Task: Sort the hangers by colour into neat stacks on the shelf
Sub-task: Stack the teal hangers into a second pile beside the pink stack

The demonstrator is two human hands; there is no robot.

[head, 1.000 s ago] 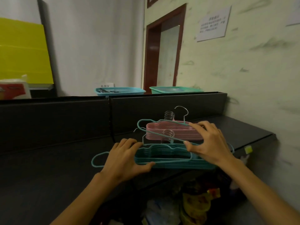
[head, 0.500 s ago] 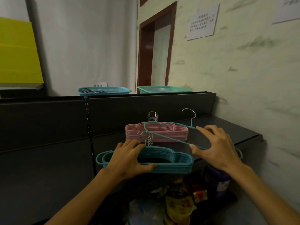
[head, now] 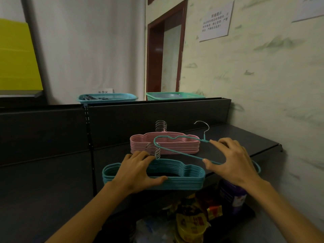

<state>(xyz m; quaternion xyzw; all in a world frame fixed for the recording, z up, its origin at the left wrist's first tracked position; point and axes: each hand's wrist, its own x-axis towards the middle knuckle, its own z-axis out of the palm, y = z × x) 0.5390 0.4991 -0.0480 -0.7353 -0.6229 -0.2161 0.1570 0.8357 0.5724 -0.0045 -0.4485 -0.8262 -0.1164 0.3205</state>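
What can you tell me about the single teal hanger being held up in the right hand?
The single teal hanger is a thin, rounded loop with a wavy top edge, seemingly coated wire, and a silver metal hook pointing up. It is lifted and tilted, its left end in front of the pink stack, above the teal stack. The right hand pinches it, fingers at the neck and thumb on the lower bar. Its right end pokes out behind that hand.

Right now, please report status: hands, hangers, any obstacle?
Left hand grips teal stack. Right hand holds one loose teal hanger, raised, tilted above the stack. Pink stack behind on shelf. No obstacle seen.
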